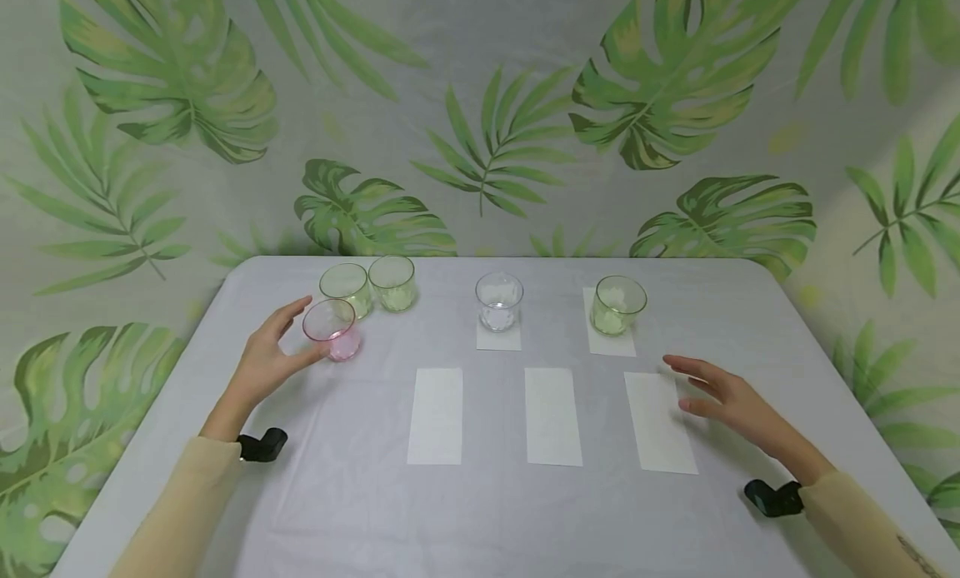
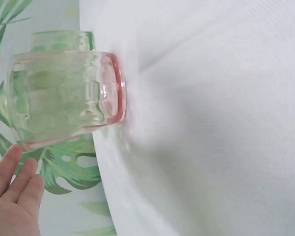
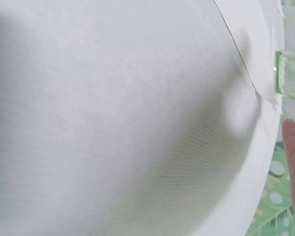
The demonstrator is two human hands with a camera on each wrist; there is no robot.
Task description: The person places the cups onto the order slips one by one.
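A pink glass stands upright on the white tablecloth at the left. My left hand is right beside it, thumb at its near side and fingers spread along its left, fairly straight. In the left wrist view, those fingers reach close to the rim of the pink glass. Behind it stand two green glasses, side by side. My right hand hovers with relaxed fingers by the right edge of a white paper strip, holding nothing. Its fingers also show at the right wrist view's edge.
A clear glass stands on a paper at the back middle. Another green glass is on the back right paper. Two more paper strips lie in the front row. A leafy curtain hangs behind the table.
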